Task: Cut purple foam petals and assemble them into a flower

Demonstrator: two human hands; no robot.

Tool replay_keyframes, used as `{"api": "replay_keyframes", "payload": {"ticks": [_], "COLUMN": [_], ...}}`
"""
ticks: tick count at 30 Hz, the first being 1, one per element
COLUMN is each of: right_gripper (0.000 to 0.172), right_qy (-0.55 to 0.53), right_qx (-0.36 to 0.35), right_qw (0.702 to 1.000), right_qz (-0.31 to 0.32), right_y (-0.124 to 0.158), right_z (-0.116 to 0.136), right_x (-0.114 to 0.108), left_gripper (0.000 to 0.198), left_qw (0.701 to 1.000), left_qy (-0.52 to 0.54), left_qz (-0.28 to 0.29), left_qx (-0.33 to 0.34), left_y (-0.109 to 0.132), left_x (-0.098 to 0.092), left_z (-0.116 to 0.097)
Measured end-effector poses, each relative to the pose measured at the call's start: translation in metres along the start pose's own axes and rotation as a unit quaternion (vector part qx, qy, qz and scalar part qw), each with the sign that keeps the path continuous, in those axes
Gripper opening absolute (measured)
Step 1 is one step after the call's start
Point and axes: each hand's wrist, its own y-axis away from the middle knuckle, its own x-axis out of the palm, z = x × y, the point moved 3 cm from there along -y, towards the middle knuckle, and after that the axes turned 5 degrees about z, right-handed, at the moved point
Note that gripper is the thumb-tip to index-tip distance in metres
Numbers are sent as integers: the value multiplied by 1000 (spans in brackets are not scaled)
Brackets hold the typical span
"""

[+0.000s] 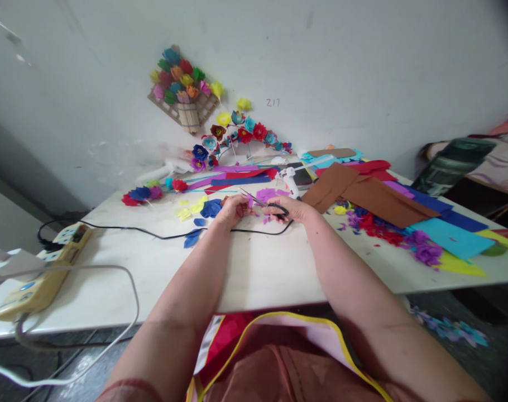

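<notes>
My right hand [295, 207] is closed around the black handles of a pair of scissors [281, 210], whose blades point left toward my other hand. A small purple paper piece [250, 200] is pinched in the fingers of my left hand [234, 210], close to the blades. Just beyond both hands lies a group of purple paper petals [271, 194]. Blue paper petals [212, 208] and yellow petals [191, 210] are spread to the left of my left hand. A white glue gun [289, 181] stands behind my right hand.
A black cord [153, 234] crosses the table beneath my wrists from a yellow power strip [38, 287] at left. Brown paper sheets [388, 204] and scraps [379, 229] lie at right, near a green bottle [453, 164]. Paper flowers [245, 134] stand against the wall.
</notes>
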Motion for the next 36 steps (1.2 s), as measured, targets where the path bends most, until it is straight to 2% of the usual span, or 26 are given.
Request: {"api": "replay_keyframes", "payload": {"ticks": [16, 26, 36], "right_gripper": [27, 30, 27], "right_qy": [2, -5, -7], "right_qx": [5, 19, 18], "right_qw": [1000, 999, 999], "right_qz": [-20, -34, -31], "right_y": [-6, -2, -4], "right_z": [-9, 1, -2], "right_x": [-2, 3, 3], "left_gripper": [9, 11, 9], "left_qw": [999, 999, 999], "left_qy": [1, 23, 22], "left_qz": [-13, -19, -21], "left_qx": [29, 33, 35], "left_y": [-2, -1, 0], "left_x": [-2, -1, -1], "left_z": [1, 1, 0]}}
